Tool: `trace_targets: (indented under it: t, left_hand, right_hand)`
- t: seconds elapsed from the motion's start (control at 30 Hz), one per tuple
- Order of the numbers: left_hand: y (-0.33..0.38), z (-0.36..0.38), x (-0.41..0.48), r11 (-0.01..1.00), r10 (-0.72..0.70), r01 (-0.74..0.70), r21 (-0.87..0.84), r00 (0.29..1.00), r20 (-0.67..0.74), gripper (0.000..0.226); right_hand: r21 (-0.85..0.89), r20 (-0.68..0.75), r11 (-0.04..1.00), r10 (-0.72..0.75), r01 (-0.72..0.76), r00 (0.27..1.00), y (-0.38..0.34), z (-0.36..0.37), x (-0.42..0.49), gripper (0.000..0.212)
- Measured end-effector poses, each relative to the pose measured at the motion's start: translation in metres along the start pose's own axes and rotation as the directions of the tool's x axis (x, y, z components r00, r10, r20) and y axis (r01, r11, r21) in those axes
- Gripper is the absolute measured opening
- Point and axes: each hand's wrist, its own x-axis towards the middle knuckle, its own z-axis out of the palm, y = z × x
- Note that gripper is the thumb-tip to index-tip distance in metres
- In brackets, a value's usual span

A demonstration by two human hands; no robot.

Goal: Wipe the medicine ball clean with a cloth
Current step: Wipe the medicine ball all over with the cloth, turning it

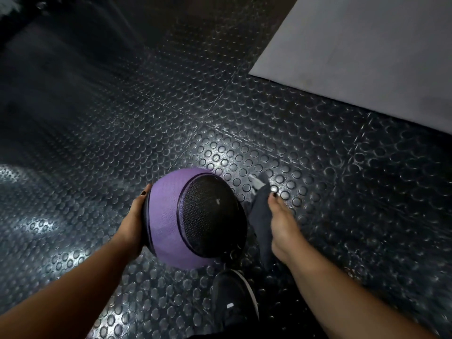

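The medicine ball point(193, 216), purple with black panels, is up off the studded rubber floor point(171, 106) as far as I can tell, squeezed between the person's two hands and hanging right over their dark shoe point(234, 299). The left grip point(137, 221) is spread flat against the ball's left side, thumb along the top edge, and nothing is curled round anything. The right grip point(283, 228) holds the dark cloth point(259, 216) against the ball's right side, thumb laid over the fabric. Its fingers are hidden behind the cloth, so I cannot say how firmly it is pinched.

What worries me is that the ball seems to be carried by side pressure alone. If the right grip starts rubbing, the cloth may slide on the textured skin and the squeeze could go slack. A heavy ball would then drop, and the shoe is directly under it. The left palm has little underneath support that I can see, so it would not catch much.

The cloth is another weak point: a loose tail hangs below the hand, and it could slip free and fall mid-stroke. The black panel facing up also shows a small pale fleck, which a hurried wipe might skip. The grey mat point(367, 45) lies well apart at the far right, too far to soften a fall.
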Motion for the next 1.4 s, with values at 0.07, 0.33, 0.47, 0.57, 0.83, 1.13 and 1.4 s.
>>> trace_targets:
  t: [0.07,0.33,0.47,0.57,0.83,1.13,1.4]
  left_hand:
    - [-0.003,0.001,-0.001,0.999,-0.042,0.041,-0.023,0.999,-0.029,0.052]
    - [-0.013,0.001,-0.001,0.999,-0.051,0.050,-0.022,0.997,-0.052,0.060]
    - [-0.014,0.014,-0.011,0.999,0.015,-0.015,-0.042,1.000,0.005,0.050]
    - [-0.013,0.034,-0.018,0.998,0.050,-0.048,-0.029,0.996,0.069,0.047]
    - [-0.003,0.106,-0.024,0.994,0.082,-0.060,-0.089,0.957,0.278,0.071]
    - [-0.004,0.132,-0.020,0.999,-0.030,0.019,0.045,0.968,0.249,0.079]
    - [0.050,0.129,-0.036,0.618,0.451,-0.687,0.383,0.708,0.543,0.087]
  right_hand:
    - [-0.037,0.057,0.997,0.066,-0.064,0.996,0.010,0.023,0.010,0.044]
    - [-0.060,0.191,0.970,0.244,-0.237,0.951,0.032,0.044,0.035,0.066]
    - [0.033,0.163,0.979,0.194,-0.202,0.967,0.023,0.037,-0.002,0.040]
    - [0.079,0.135,0.987,0.128,-0.140,0.982,0.010,0.014,-0.022,0.035]
    - [-0.154,-0.025,0.963,-0.226,0.220,0.974,-0.069,-0.032,-0.025,0.033]
    - [-0.390,0.018,0.841,-0.399,0.374,0.917,-0.101,-0.036,-0.021,0.028]
    - [-0.442,-0.002,0.819,-0.409,0.366,0.913,-0.106,-0.034,-0.012,0.036]
